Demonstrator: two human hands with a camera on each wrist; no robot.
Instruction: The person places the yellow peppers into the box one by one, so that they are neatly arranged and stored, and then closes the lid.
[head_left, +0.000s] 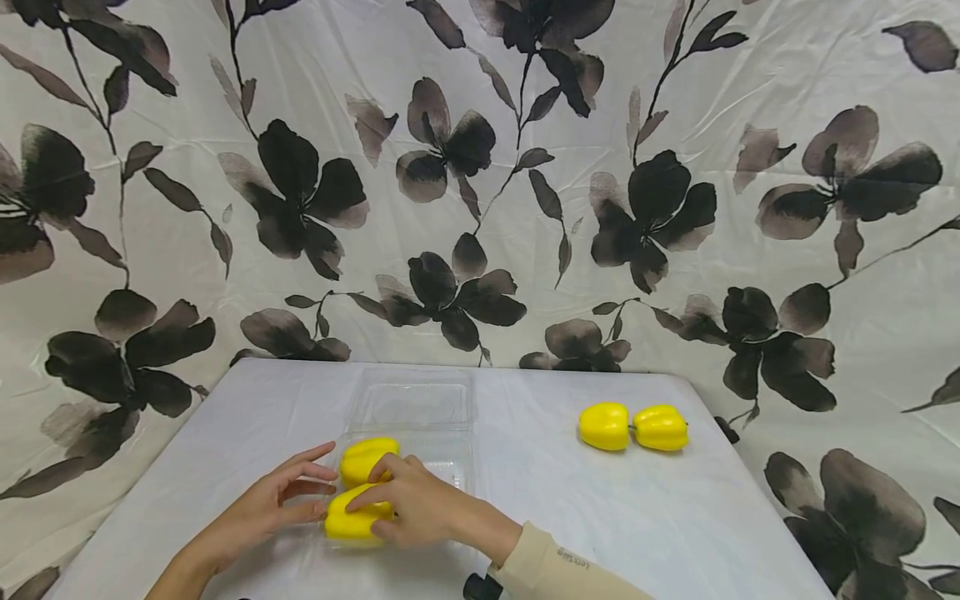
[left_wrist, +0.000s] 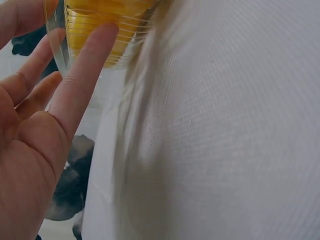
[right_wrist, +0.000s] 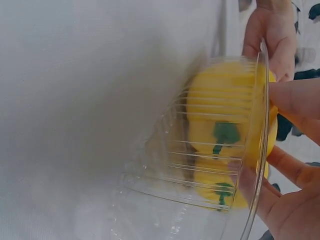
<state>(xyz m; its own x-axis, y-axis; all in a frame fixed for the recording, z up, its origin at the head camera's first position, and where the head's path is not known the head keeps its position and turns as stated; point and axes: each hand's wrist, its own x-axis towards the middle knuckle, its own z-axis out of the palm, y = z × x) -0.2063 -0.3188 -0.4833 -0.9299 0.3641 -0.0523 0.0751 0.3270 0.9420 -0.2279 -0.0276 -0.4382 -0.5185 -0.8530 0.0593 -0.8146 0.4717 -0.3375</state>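
Observation:
Two yellow bell peppers lie side by side in the left half of a clear plastic clamshell container (head_left: 459,462). My right hand (head_left: 423,504) reaches in from the right and holds the nearer pepper (head_left: 347,523) between thumb and fingers. Another finger lies by the farther pepper (head_left: 362,460). In the right wrist view, both green stems (right_wrist: 226,132) show through the ribbed wall, pointing right in the head view. At the container's left side is my left hand (head_left: 258,504), fingers extended and spread. Its straight thumb (left_wrist: 82,75) lies against the ribbed wall in the left wrist view.
The container's lid (head_left: 412,404) lies folded back, away from me. Two more yellow bell peppers (head_left: 603,427) lie stem to stem at the right of the white table (head_left: 570,517). A small black object (head_left: 482,587) is at the near edge. Floral cloth (head_left: 450,167) hangs behind.

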